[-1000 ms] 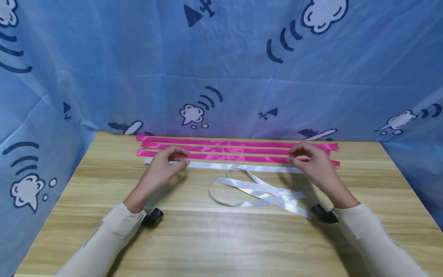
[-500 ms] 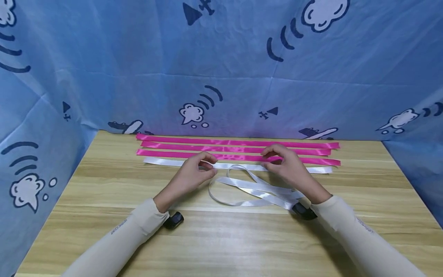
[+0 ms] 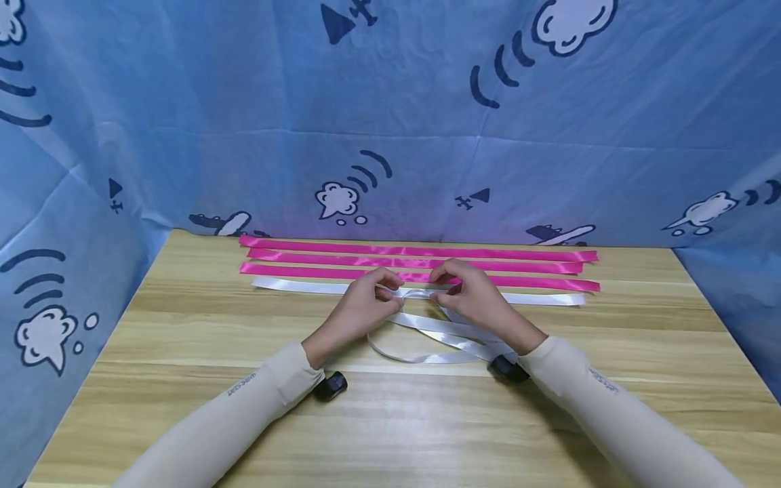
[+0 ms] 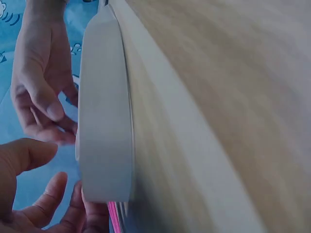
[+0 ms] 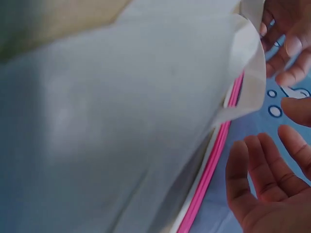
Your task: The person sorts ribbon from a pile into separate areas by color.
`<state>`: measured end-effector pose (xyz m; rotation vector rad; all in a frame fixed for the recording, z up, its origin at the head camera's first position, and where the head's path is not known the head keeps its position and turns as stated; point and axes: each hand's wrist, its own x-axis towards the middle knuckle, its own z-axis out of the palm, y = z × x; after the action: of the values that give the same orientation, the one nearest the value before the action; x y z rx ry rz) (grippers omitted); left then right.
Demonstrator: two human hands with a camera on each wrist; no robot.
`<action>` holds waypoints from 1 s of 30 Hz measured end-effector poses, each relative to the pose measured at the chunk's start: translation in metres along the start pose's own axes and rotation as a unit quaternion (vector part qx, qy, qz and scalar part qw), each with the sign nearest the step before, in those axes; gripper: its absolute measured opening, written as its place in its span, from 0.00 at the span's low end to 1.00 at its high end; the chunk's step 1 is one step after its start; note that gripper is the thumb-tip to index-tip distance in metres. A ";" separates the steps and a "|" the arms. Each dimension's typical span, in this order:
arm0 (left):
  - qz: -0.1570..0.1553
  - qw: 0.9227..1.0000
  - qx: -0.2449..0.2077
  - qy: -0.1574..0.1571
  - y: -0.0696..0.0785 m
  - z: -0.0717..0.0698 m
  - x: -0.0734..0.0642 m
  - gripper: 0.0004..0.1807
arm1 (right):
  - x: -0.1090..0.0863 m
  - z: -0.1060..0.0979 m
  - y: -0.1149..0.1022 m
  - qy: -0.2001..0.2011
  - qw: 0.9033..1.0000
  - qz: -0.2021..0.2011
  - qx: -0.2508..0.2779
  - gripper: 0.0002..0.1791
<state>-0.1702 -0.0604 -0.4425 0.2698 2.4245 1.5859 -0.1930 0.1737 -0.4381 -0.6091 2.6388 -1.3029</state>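
Observation:
My left hand (image 3: 360, 308) and right hand (image 3: 482, 305) hover close together above the loose white ribbon (image 3: 427, 324), which lies in loops on the table. Both wrist views show a gap between thumb and fingers, with nothing held. Behind the loops, a straight white ribbon (image 3: 293, 285) runs across the table, partly hidden behind the hands. Three pink ribbons (image 3: 323, 259) lie stretched out beyond it, nearly parallel. In the left wrist view the white ribbon (image 4: 104, 121) looms large beside my fingers. In the right wrist view a blurred white ribbon (image 5: 136, 107) fills much of the frame.
The wooden table (image 3: 390, 434) extends toward me and to both sides. A blue printed cloth (image 3: 403, 88) hangs behind its far edge and at the sides. A black wrist camera (image 3: 330, 386) sits under the left wrist, another (image 3: 509, 369) under the right.
Both hands have come inward from near the ends of the straight white ribbon to its middle, above the loops. The ribbons on the table look unmoved.

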 end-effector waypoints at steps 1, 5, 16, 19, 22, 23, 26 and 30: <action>0.000 1.000 0.002 0.000 0.001 0.002 0.001 0.18 | 0.001 0.002 0.000 -0.002 1.000 -0.004 -0.004 0.11; 0.001 1.000 0.017 0.006 0.002 0.006 0.004 0.16 | 0.004 0.009 -0.002 -0.008 1.000 -0.015 -0.021 0.09; -0.003 0.999 0.044 -0.004 0.003 0.013 0.010 0.13 | 0.010 0.020 -0.007 -0.019 0.997 -0.038 -0.064 0.07; 0.001 0.999 0.047 -0.009 0.003 0.013 0.010 0.14 | 0.010 0.020 -0.008 -0.023 0.997 -0.022 -0.073 0.07; 0.003 0.999 0.051 -0.011 0.004 0.013 0.009 0.15 | 0.011 0.019 -0.009 -0.029 0.997 -0.006 -0.074 0.07; 0.003 0.999 0.050 -0.011 0.004 0.013 0.009 0.15 | 0.010 0.019 -0.009 -0.030 0.997 -0.005 -0.074 0.07; 0.002 0.999 0.046 -0.010 0.004 0.013 0.009 0.15 | 0.010 0.018 -0.008 -0.034 0.997 -0.004 -0.075 0.07; -0.001 0.999 0.038 -0.010 0.003 0.013 0.008 0.14 | 0.010 0.018 -0.007 -0.033 0.996 -0.009 -0.078 0.07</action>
<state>-0.1744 -0.0454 -0.4453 0.2950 2.4726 1.4851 -0.1951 0.1525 -0.4428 -0.6864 2.7041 -1.0676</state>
